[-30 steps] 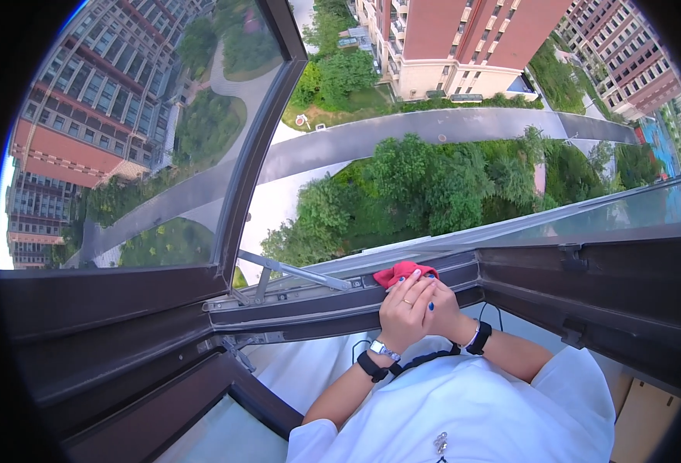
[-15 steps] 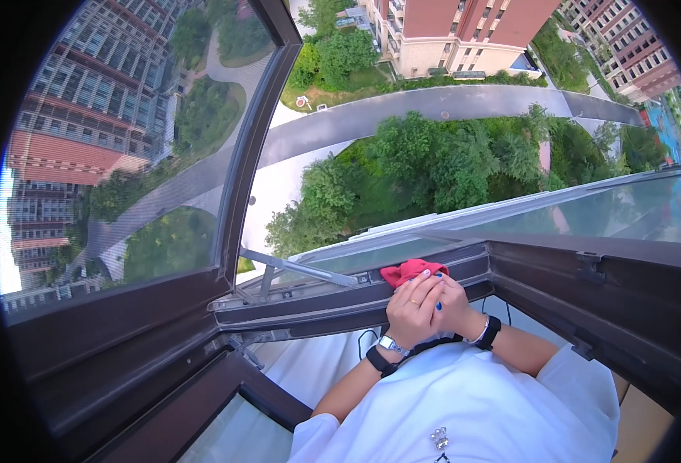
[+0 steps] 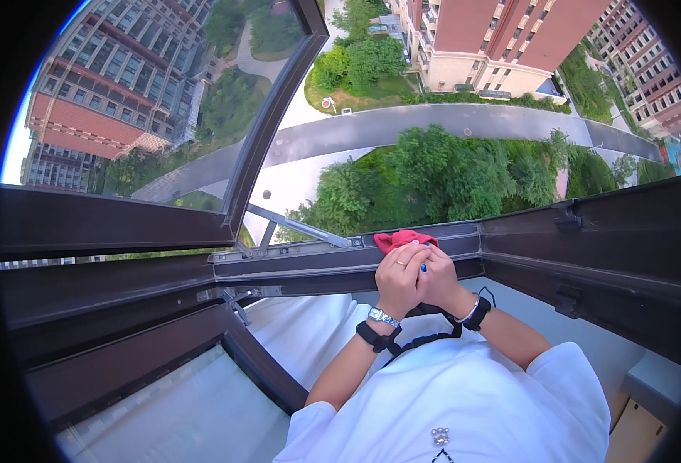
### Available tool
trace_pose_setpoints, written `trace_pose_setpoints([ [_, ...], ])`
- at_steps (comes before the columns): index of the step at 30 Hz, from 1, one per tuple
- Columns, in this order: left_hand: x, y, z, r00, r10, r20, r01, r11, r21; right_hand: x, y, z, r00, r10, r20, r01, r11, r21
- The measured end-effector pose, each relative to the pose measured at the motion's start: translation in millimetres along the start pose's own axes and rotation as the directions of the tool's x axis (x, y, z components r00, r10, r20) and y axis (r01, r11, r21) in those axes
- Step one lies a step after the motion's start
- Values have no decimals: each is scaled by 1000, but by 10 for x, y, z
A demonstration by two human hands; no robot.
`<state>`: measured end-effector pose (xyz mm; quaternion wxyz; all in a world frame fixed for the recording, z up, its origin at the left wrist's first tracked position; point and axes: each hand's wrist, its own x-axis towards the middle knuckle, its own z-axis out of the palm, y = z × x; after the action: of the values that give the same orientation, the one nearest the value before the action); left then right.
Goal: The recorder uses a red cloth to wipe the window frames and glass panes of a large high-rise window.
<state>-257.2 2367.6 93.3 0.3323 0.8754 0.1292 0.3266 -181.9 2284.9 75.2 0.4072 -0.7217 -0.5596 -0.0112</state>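
From the head cam, a crumpled, bright red fabric cloth (image 3: 404,238) is sitting bunched up on the dark brown window frame (image 3: 317,267). Bare left hand (image 3: 399,274) and bare right hand (image 3: 439,279) are pressing together against it, can't tell if they're gripping.

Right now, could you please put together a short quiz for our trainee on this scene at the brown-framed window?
1. What soft thing do the person's bare left hand and bare right hand touch?
2. On which side of the hands is the long, silver metal window stay: A, left; or B, right?
3. True or false: the two hands are held well apart from each other.

Key:
1. A crumpled red cloth.
2. A, left.
3. False; the hands are together, touching each other.
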Motion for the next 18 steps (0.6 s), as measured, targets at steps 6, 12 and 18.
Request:
trace_pose_setpoints([
  [6,-91,36,26,999,-33,-33,33,999,27,-45,22,-40,997,-41,69,41,999,-6],
  [12,-102,-31,28,999,30,-20,-30,999,15,-41,46,-53,996,-37,80,38,999,-6],
  [18,-76,-50,-10,998,21,51,-21,1000,1,-9,36,-77,990,-20,142,23,1000,-17],
])
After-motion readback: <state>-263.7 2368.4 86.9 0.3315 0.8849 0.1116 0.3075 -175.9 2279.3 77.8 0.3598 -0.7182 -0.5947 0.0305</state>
